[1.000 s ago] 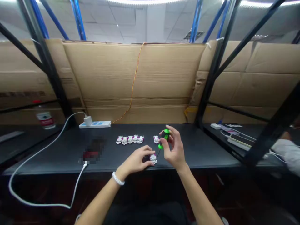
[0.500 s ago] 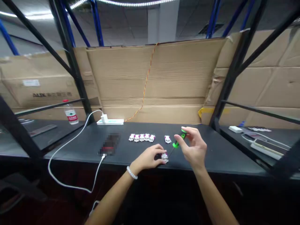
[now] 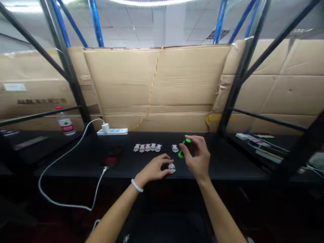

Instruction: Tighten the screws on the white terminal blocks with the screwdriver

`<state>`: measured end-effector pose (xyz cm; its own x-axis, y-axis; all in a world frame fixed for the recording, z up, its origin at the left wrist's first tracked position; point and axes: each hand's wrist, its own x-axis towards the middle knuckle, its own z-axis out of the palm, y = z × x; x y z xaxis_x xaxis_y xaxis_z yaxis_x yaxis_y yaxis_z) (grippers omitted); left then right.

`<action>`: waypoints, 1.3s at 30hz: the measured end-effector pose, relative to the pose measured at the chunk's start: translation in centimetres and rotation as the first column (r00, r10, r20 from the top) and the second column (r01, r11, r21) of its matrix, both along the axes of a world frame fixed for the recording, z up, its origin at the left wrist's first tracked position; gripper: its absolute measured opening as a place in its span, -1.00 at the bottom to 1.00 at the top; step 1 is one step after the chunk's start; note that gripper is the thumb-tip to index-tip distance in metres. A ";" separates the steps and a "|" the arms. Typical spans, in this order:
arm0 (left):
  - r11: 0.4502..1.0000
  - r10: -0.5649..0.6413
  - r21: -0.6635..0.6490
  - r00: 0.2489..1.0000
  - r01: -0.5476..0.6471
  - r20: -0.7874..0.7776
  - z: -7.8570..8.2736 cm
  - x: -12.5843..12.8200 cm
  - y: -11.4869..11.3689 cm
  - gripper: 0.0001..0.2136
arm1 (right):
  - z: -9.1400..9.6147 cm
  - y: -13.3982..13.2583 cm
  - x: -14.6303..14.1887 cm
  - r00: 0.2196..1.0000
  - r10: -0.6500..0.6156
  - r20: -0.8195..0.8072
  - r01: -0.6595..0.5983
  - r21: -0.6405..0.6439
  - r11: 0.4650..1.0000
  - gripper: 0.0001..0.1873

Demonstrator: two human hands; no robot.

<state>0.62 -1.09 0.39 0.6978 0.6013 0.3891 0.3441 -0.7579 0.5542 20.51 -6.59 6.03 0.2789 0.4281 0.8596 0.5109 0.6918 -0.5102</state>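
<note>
Near the table's front edge, my left hand (image 3: 156, 168) pinches a small white-and-purple part (image 3: 171, 167) between thumb and fingers, keeping it down on the tabletop. Its exact kind is too small to make out. My right hand (image 3: 198, 156) grips a green-and-black screwdriver (image 3: 185, 147) by its handle, tilted just above and right of that part. The screwdriver's shaft does not show clearly against the dark table. One similar white part (image 3: 174, 148) lies behind the held one, and a row of several more (image 3: 147, 147) lies farther left.
A dark phone-like object (image 3: 111, 160), partly blurred out, lies left with a white cable (image 3: 63, 163) looping off the table's front. A power strip (image 3: 113, 131) sits at the back by the cardboard wall (image 3: 157, 84). Black metal posts (image 3: 234, 87) flank the table; a bottle (image 3: 66, 124) stands left.
The camera view has shifted, so the scene sits a little farther left and looks brighter above. My right hand and the screwdriver have tilted slightly; the left hand keeps its hold.
</note>
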 end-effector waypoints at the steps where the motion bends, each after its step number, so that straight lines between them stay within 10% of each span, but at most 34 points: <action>1: 1.000 -0.002 0.000 1.000 0.002 -0.001 0.0 0.0 0.0 -0.60 | 0.1 0.0 0.1 0.999 0.049 0.006 -0.049 -0.033 0.998 -0.71; 6: 1.000 0.002 -0.004 1.000 -0.002 -0.006 0.1 0.1 0.0 -0.61 | -0.1 -0.1 0.4 0.976 0.216 0.003 -0.216 -0.065 0.974 -0.61; 11: 1.000 0.004 -0.010 1.000 -0.004 -0.003 0.1 0.0 0.0 -0.61 | 0.2 0.2 0.8 0.999 0.010 0.043 -0.009 -0.009 1.000 -0.66; 17: 1.000 -0.007 -0.023 1.000 0.007 0.010 0.0 -0.1 0.2 -0.62 | 0.3 0.4 1.7 0.980 0.186 0.073 -0.176 -0.123 0.977 -0.59; 22: 0.999 -0.012 -0.053 1.000 0.013 0.025 0.1 -0.1 0.2 -0.63 | 0.2 0.7 1.5 0.996 0.011 0.083 -0.005 -0.078 0.997 -0.59; 29: 0.999 -0.018 -0.042 1.000 0.019 0.021 -0.1 -0.2 0.3 -0.62 | -0.3 0.6 1.5 0.952 0.302 0.052 -0.290 -0.169 0.942 -0.56; 35: 0.999 -0.018 -0.041 1.000 0.019 0.026 -0.1 -0.2 0.4 -0.61 | -0.4 0.7 1.5 0.995 0.056 0.085 -0.055 -0.014 0.998 -0.61; 39: 0.999 -0.023 -0.041 0.999 0.024 0.028 -0.1 -0.2 0.5 -0.60 | -0.2 0.6 1.1 0.984 0.138 0.115 -0.131 -0.066 0.989 -0.64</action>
